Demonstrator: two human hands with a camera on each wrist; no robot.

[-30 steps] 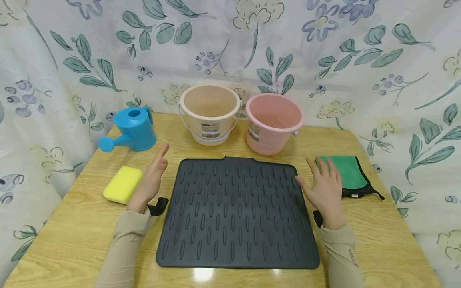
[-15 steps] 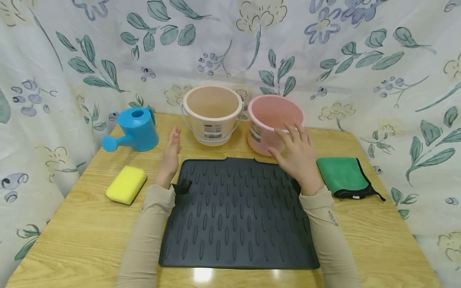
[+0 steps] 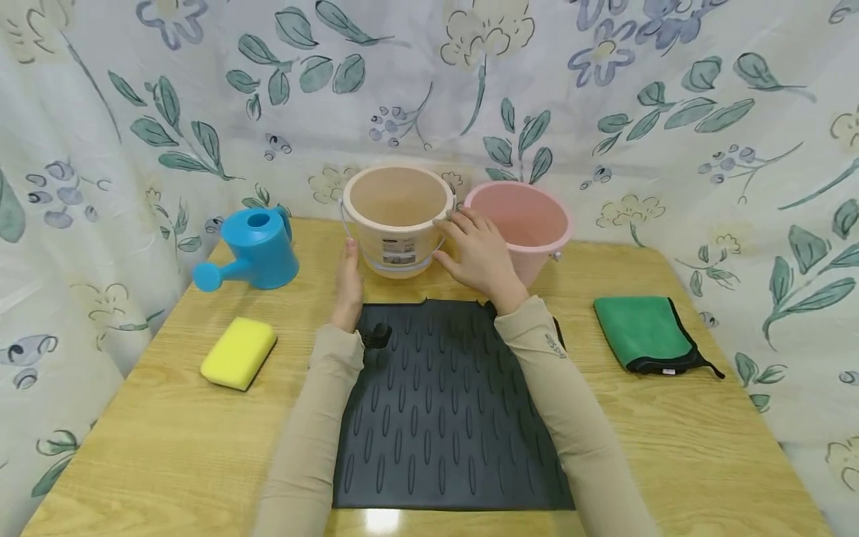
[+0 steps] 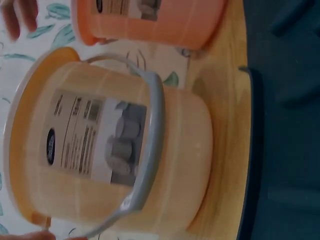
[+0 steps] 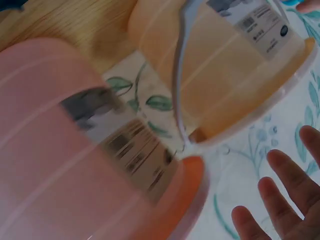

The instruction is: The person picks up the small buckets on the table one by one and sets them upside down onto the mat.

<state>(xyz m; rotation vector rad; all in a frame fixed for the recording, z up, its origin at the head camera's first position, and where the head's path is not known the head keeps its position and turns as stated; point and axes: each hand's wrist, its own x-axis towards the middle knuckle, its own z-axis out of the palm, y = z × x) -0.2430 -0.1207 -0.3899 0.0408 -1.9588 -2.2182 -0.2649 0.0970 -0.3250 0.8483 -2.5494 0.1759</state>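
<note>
Hands bracket the beige bucket (image 3: 397,220) at the back of the surface (image 3: 134,418): the left hand (image 3: 349,280) rests flat by its left wall, the right hand (image 3: 478,253) spreads between it and the pink bucket (image 3: 530,224) just beside. Fingers (image 5: 280,200) are straight and hold nothing, palms turned inward as if to clasp the walls. A grey bail handle (image 4: 150,150) hangs down the front, behind the black mat (image 3: 443,418).

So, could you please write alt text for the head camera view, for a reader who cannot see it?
Two hands reach to a beige bucket at the back of a wooden table: the left hand at its left side, the right hand at its right. A pink bucket stands beside it, and a dark ribbed mat lies under the forearms.
</note>
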